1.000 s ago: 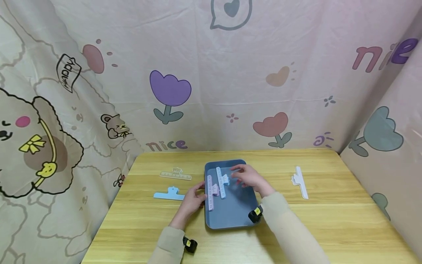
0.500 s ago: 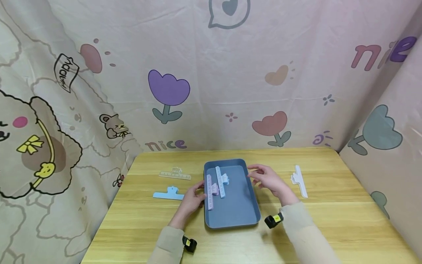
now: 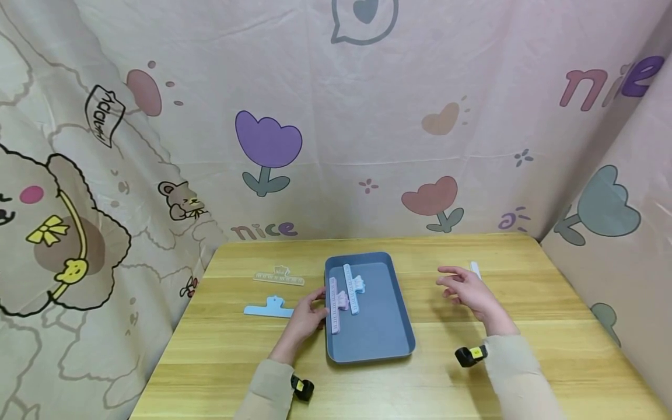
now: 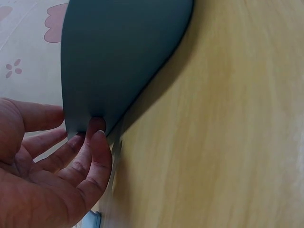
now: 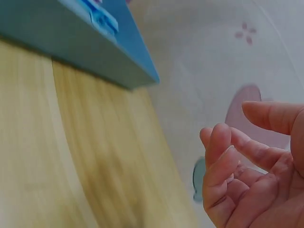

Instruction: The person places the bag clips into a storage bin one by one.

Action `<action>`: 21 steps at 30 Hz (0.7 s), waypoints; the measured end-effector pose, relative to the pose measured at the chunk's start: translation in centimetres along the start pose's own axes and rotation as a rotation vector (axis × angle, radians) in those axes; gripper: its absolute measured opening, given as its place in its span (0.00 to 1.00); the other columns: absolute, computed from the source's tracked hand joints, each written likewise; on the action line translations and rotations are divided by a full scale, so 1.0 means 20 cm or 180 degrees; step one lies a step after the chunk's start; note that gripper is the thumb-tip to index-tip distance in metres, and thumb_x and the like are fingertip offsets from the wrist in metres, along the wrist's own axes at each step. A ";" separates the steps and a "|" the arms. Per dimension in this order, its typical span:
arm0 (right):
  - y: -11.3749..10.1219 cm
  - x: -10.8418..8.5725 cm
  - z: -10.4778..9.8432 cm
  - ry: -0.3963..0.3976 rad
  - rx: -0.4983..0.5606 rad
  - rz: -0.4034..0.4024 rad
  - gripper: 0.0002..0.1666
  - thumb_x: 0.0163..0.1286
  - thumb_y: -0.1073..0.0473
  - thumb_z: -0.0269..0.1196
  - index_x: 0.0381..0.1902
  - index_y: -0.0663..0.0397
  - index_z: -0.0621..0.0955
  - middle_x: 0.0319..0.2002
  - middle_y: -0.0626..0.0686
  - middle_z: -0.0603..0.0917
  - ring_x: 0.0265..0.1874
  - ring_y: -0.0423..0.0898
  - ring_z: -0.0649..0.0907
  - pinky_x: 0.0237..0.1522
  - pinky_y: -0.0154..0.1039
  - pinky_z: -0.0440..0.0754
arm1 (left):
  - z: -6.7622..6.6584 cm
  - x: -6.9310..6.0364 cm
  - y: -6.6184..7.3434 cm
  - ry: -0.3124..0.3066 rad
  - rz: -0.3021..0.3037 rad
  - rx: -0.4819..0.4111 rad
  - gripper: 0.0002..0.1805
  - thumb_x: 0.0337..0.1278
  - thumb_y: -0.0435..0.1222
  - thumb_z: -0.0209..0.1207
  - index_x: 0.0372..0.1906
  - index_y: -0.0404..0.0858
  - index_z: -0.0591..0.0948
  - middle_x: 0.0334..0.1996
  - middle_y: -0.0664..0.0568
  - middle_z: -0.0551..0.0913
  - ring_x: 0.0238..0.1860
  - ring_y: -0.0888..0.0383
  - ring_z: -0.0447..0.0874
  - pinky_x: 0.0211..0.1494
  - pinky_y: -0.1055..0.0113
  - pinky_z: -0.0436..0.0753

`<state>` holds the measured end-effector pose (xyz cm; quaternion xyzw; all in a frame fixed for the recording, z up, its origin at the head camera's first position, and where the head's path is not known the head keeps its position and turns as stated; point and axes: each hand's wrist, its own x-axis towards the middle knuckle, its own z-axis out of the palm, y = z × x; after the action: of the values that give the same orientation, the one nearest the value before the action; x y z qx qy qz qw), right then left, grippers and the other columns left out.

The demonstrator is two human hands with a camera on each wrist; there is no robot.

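My left hand (image 3: 307,318) is at the left side of a blue-grey tray (image 3: 383,344), its bent fingertips (image 4: 97,126) touching the outer wall. Inside the tray, near its left side, lie a pink clip with a long ruler-like bar (image 3: 335,309) and a pale blue clip of the same shape (image 3: 350,291). To the right of the tray, my right hand (image 3: 475,294) hovers above the table with loosely bent fingers (image 5: 218,175), holding nothing. Behind it a white clip (image 3: 475,269) is mostly hidden, with only its far end showing.
On the wooden table (image 3: 220,361), left of the tray, are a clear clip (image 3: 278,279) and a light blue clip (image 3: 268,311), whose right end reaches close to my left hand. A printed curtain (image 3: 336,146) hangs behind the table and along both sides.
From above the tray, my right hand has moved right, past its right rim, and now covers most of the white clip. The left hand and the clips in the tray have stayed put.
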<state>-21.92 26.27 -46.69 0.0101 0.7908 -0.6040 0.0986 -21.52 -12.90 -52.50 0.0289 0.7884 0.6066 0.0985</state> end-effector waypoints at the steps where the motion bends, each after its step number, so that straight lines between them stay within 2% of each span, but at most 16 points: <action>1: 0.01 -0.01 -0.02 0.0030 -0.0009 0.0016 0.32 0.75 0.56 0.57 0.70 0.67 0.64 0.50 0.59 0.81 0.36 0.51 0.81 0.31 0.40 0.80 | 0.00 0.00 0.00 0.0000 0.0003 0.0003 0.31 0.65 0.23 0.53 0.73 0.34 0.64 0.63 0.36 0.69 0.33 0.55 0.82 0.35 0.58 0.81; 6: 0.08 -0.03 -0.13 0.0145 -0.0011 0.0100 0.35 0.74 0.56 0.58 0.71 0.69 0.61 0.50 0.58 0.81 0.36 0.48 0.81 0.30 0.38 0.79 | 0.00 0.00 0.00 -0.0004 -0.0007 -0.0008 0.31 0.65 0.24 0.54 0.73 0.35 0.64 0.63 0.36 0.69 0.32 0.55 0.82 0.35 0.57 0.82; 14: 0.19 -0.02 -0.28 0.0208 0.0396 0.0134 0.35 0.73 0.59 0.57 0.69 0.74 0.59 0.40 0.51 0.82 0.31 0.43 0.81 0.27 0.34 0.79 | -0.01 -0.01 0.01 -0.0010 0.0000 0.0002 0.31 0.65 0.24 0.53 0.73 0.35 0.64 0.63 0.36 0.69 0.34 0.54 0.83 0.35 0.57 0.82; 17: 0.21 -0.02 -0.31 0.0284 0.0386 0.0192 0.35 0.74 0.60 0.57 0.70 0.74 0.58 0.36 0.51 0.82 0.28 0.41 0.80 0.25 0.32 0.78 | 0.00 0.00 0.00 -0.0013 0.0007 0.0020 0.31 0.65 0.23 0.53 0.73 0.34 0.64 0.63 0.36 0.69 0.34 0.54 0.83 0.35 0.58 0.82; 21: 0.22 -0.02 -0.33 0.0384 0.0189 0.0296 0.36 0.75 0.61 0.55 0.71 0.74 0.55 0.33 0.51 0.81 0.28 0.40 0.79 0.26 0.33 0.78 | 0.00 0.00 0.00 -0.0014 0.0016 0.0032 0.31 0.65 0.23 0.53 0.72 0.34 0.64 0.62 0.36 0.70 0.34 0.54 0.83 0.34 0.59 0.81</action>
<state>-21.85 33.82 -49.25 0.0861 0.7757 -0.6203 0.0783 -21.55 -12.94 -52.58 0.0327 0.7911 0.6028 0.0986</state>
